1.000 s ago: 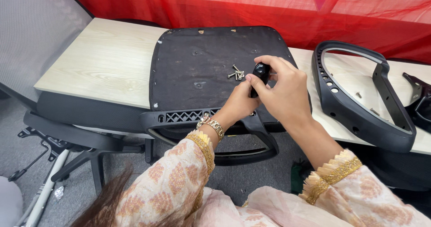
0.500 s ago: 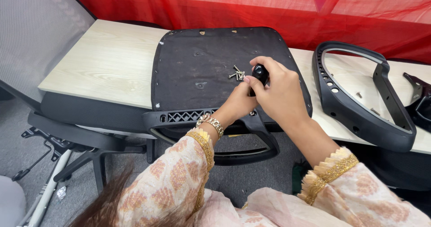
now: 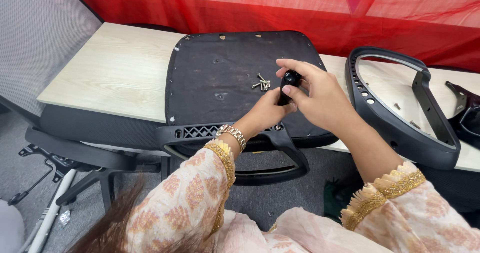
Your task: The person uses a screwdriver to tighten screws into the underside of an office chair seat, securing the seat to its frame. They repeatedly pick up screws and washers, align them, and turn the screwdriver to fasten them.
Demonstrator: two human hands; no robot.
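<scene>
An upturned black chair seat [image 3: 220,73] lies on a light wooden table [image 3: 115,73]. A black armrest [image 3: 250,138] sits against the seat's near edge. My right hand [image 3: 320,95] grips the black handle of a screwdriver [image 3: 289,80] held upright over the seat's right side. Just below the handle, my left hand [image 3: 267,113] closes around the tool's lower part, which is hidden. A small pile of silver screws [image 3: 261,83] rests on the seat just left of the handle.
A second black armrest frame [image 3: 395,118] lies on the table to the right, with loose screws [image 3: 397,105] inside it. A mesh chair back [image 3: 35,38] and wheeled base [image 3: 55,168] stand at left. Red fabric [image 3: 300,8] hangs behind the table.
Both hands stay on the screwdriver at the same spot on the seat; my right fingers have shifted slightly on the handle.
</scene>
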